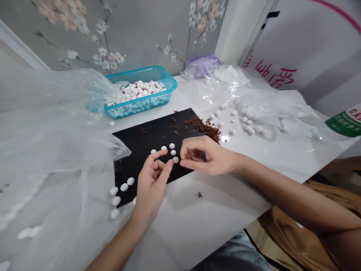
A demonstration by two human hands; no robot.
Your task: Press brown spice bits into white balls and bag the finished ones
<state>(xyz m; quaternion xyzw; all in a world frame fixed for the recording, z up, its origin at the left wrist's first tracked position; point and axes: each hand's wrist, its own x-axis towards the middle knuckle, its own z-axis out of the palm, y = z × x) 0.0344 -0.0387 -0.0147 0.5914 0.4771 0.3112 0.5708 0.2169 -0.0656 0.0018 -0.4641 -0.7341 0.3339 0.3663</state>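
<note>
My left hand (153, 178) is over the black mat (135, 146), its thumb and index finger stretched out and apart. The thumb tip is at the edge of a small white ball (175, 160); whether it presses on it I cannot tell. Other white balls (172, 146) lie just beyond the fingertips. To the right, my right hand (207, 155) is closed in a pinch, thumb and index tips close together beside that ball. Anything between those tips is too small or hidden to make out. Behind this hand spreads a pile of small brown, branched pieces (207, 130).
A blue basket (169, 88) of white balls with brown bits stands at the back. Clear plastic bags (56, 124) cover the left side. More bags (220, 86) and loose balls (244, 119) lie at right, near a green-labelled container (345, 122). One brown piece (200, 195) lies in front.
</note>
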